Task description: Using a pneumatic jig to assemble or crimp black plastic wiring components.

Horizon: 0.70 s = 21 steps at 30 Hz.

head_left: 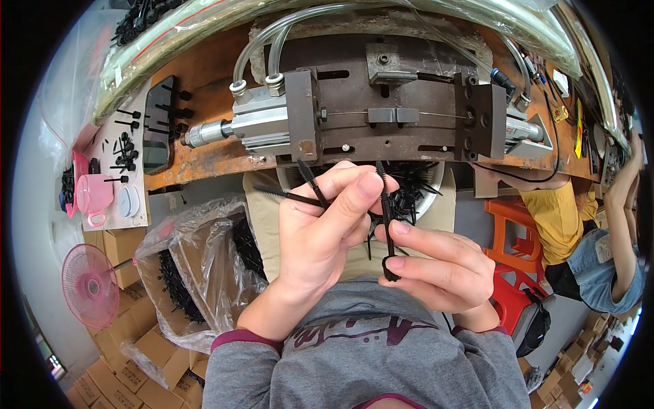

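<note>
My left hand [317,238] is closed with two black mascara wands [310,180] sticking out between its fingers, their bristled tips pointing up and to the left. Its thumb and forefinger also pinch a third mascara wand [386,211] just below the bristles. My right hand [443,266] grips that same wand near its lower end, which has a dark round knob. It stands nearly upright between both hands, bristles up. Behind my hands, a white tub [430,198] in my lap holds several more black wands, partly hidden by my fingers.
A metal clamping fixture [381,129] with air cylinders and clear hoses is on the wooden bench ahead. A phone [160,126], a pink mug [94,193] and loose black pieces lie left. Below are a plastic-lined box [204,266] and pink fan [90,286]. Another person [616,259] sits right, near orange stools [511,225].
</note>
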Each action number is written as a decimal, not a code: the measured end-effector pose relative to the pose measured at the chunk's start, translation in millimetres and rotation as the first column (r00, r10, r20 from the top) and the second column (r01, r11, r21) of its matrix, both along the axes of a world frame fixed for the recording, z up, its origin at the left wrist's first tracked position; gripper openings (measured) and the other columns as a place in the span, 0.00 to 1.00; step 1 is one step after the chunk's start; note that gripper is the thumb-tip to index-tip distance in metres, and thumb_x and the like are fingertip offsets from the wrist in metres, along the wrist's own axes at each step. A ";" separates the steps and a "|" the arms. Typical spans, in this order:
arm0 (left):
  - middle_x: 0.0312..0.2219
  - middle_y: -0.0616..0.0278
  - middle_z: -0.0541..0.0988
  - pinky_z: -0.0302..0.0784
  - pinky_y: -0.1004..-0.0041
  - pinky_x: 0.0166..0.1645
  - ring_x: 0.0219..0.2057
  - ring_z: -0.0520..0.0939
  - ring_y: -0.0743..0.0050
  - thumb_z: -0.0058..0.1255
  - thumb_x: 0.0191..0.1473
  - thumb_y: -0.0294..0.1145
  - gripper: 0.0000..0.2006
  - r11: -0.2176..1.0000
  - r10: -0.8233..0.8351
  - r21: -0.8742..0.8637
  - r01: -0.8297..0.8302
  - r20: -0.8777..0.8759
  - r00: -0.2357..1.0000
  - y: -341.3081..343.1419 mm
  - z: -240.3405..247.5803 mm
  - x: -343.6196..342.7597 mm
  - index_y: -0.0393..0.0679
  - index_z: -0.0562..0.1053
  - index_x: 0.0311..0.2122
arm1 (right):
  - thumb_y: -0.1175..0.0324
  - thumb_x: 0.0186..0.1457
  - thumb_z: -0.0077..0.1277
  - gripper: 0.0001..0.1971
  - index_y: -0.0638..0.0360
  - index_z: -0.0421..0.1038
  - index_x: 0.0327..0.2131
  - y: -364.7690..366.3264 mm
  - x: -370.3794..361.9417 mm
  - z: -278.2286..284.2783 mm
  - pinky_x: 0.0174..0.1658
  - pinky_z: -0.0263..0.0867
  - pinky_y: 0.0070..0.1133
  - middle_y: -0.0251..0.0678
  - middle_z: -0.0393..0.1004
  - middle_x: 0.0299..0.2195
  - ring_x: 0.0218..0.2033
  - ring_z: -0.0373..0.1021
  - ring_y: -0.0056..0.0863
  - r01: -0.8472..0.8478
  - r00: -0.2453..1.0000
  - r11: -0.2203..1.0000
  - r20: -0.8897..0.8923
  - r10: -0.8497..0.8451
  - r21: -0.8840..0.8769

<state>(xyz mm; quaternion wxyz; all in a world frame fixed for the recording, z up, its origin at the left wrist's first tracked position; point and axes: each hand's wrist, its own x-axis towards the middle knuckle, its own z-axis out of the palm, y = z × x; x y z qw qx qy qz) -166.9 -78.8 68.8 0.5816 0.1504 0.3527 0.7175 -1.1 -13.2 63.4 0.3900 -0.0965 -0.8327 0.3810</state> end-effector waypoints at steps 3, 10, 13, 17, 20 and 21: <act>0.29 0.66 0.74 0.52 0.86 0.20 0.21 0.66 0.91 0.55 0.58 0.32 0.10 0.999 0.015 -0.028 -0.016 -0.035 0.999 -0.2 2.3 2.5 0.34 0.78 0.38 | 0.74 0.37 0.69 0.17 0.63 0.77 0.35 0.1 -0.5 0.6 0.39 0.77 0.26 0.51 0.75 0.44 0.39 0.78 0.42 0.001 1.000 1.000 -0.007 -0.001 -0.010; 0.28 0.67 0.74 0.52 0.86 0.20 0.19 0.65 0.92 0.54 0.59 0.33 0.10 0.997 -0.048 -0.067 0.048 0.013 0.999 1.6 -2.4 3.2 0.35 0.78 0.37 | 0.74 0.36 0.69 0.18 0.64 0.77 0.36 0.5 1.5 1.0 0.40 0.76 0.27 0.53 0.75 0.44 0.41 0.77 0.43 0.014 0.999 1.000 0.039 -0.013 -0.025; 0.29 0.70 0.75 0.53 0.87 0.20 0.18 0.64 0.93 0.53 0.60 0.34 0.12 0.989 -0.123 -0.076 0.126 0.038 0.992 1.2 -12.4 6.0 0.37 0.75 0.43 | 0.77 0.36 0.68 0.18 0.65 0.77 0.36 5.3 -0.4 5.2 0.42 0.75 0.26 0.53 0.75 0.45 0.42 0.77 0.42 0.180 0.978 0.982 0.097 -0.184 0.054; 0.40 0.69 0.70 0.56 0.86 0.25 0.24 0.62 0.90 0.49 0.60 0.29 0.19 0.995 -0.066 -0.079 0.056 -0.137 0.988 -3.3 -7.9 12.0 0.38 0.64 0.55 | 0.79 0.39 0.62 0.13 0.64 0.75 0.33 31.7 -13.4 -7.8 0.32 0.72 0.22 0.46 0.76 0.47 0.30 0.77 0.32 0.274 0.936 0.936 0.165 -0.313 0.222; 0.42 0.66 0.66 0.59 0.83 0.29 0.28 0.62 0.87 0.50 0.57 0.32 0.26 0.995 -0.097 -0.036 0.092 -0.193 0.976 -4.5 -0.8 5.2 0.36 0.59 0.59 | 0.76 0.41 0.61 0.11 0.63 0.74 0.32 38.6 -18.8 -9.1 0.29 0.70 0.20 0.43 0.76 0.47 0.26 0.75 0.29 0.255 0.875 0.877 0.288 -0.389 0.408; 0.42 0.66 0.66 0.60 0.82 0.30 0.29 0.62 0.86 0.51 0.56 0.35 0.28 0.994 -0.107 -0.025 0.105 -0.137 0.985 -5.6 0.2 3.5 0.36 0.58 0.59 | 0.74 0.41 0.58 0.10 0.61 0.74 0.32 38.5 -21.9 -11.8 0.26 0.68 0.19 0.41 0.76 0.47 0.21 0.72 0.25 0.258 0.868 0.847 0.274 -0.414 0.465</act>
